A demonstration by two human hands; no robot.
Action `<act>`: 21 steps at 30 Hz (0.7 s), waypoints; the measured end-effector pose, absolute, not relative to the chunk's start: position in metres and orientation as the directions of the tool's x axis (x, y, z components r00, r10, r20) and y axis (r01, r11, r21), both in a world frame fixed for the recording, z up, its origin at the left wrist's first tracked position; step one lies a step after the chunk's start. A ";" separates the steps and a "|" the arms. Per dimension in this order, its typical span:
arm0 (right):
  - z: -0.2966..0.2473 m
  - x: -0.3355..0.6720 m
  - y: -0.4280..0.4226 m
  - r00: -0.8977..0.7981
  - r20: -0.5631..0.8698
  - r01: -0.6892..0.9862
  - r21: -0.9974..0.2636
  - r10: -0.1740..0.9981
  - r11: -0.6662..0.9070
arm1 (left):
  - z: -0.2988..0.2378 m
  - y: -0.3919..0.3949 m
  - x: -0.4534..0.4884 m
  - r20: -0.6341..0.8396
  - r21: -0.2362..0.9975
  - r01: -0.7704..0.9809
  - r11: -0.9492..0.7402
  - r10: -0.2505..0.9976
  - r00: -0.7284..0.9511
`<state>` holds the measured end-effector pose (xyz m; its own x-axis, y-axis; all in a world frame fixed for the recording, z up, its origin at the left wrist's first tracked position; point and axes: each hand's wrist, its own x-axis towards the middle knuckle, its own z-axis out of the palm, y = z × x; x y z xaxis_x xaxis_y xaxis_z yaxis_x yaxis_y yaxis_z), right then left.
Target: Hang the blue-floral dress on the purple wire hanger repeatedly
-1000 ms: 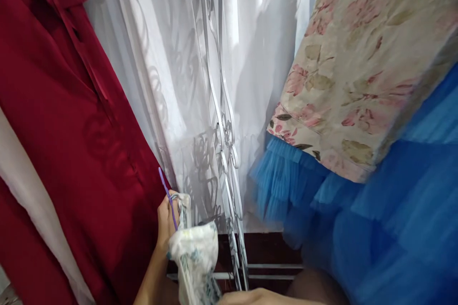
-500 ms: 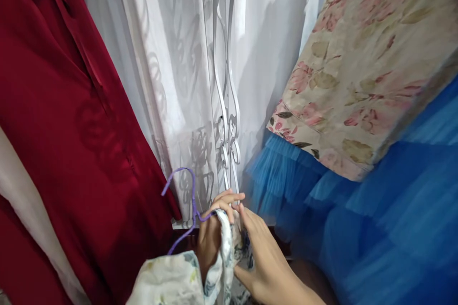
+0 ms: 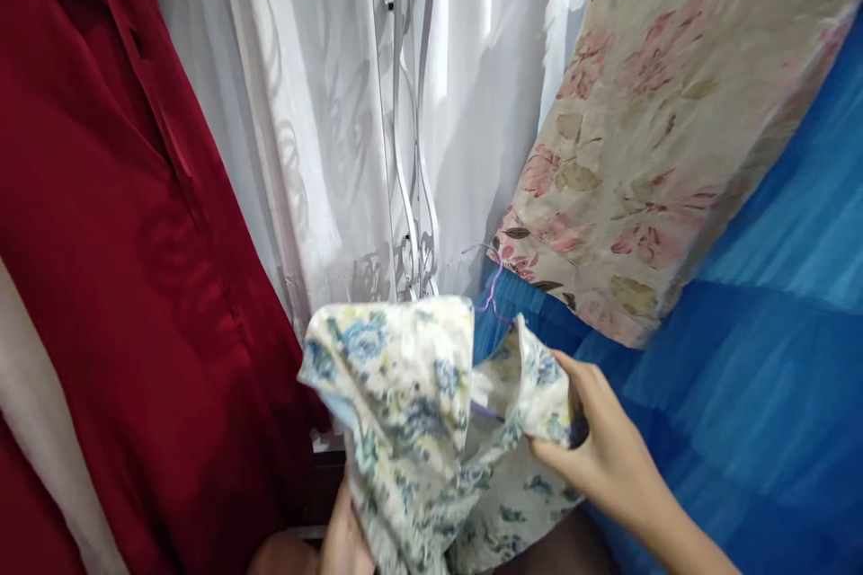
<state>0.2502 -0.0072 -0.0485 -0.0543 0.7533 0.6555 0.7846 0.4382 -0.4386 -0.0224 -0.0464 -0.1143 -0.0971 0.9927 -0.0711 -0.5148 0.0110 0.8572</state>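
Observation:
A white garment [image 3: 411,395] with blue and yellow flowers hangs on a thin purple hanger [image 3: 497,287], whose hook sticks up above the neckline. My right hand [image 3: 600,440] is closed on the garment's right shoulder, thumb in front and fingers at the outer side. At the lower left, my left hand [image 3: 347,535] grips the garment's side edge, its fingers mostly hidden behind the cloth. Part of the hanger shows inside the neck opening, and the lower part of the garment runs out of view.
A dark red dress [image 3: 128,225] hangs at the left. Behind stand white curtains [image 3: 324,108] with a white metal scrollwork frame [image 3: 411,171]. To the right hang a beige cloth with pink flowers [image 3: 647,153] and a blue tulle skirt [image 3: 761,359].
The garment has turned and spread out, its front now showing. The hanger hook has shifted right. My hands have moved apart, the right to the shoulder, the left down to the side.

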 end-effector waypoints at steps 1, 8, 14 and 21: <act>-0.037 0.254 0.000 -0.052 0.663 0.811 -0.408 0.746 0.419 | -0.124 -0.050 -0.028 -0.086 0.833 -0.551 0.039 0.995 -0.060; 0.021 0.241 0.027 -0.179 0.699 0.893 -0.179 0.692 0.412 | -0.179 -0.038 -0.026 -0.024 0.815 -0.577 -0.056 0.991 -0.130; 0.026 0.238 0.022 -0.167 0.707 0.910 -0.157 0.687 0.383 | -0.183 -0.039 -0.006 -0.036 0.851 -0.518 -0.091 0.972 -0.231; 0.019 0.234 0.018 -0.110 0.716 0.914 -0.199 0.690 0.353 | -0.179 -0.039 -0.005 -0.030 0.870 -0.479 -0.120 0.956 -0.293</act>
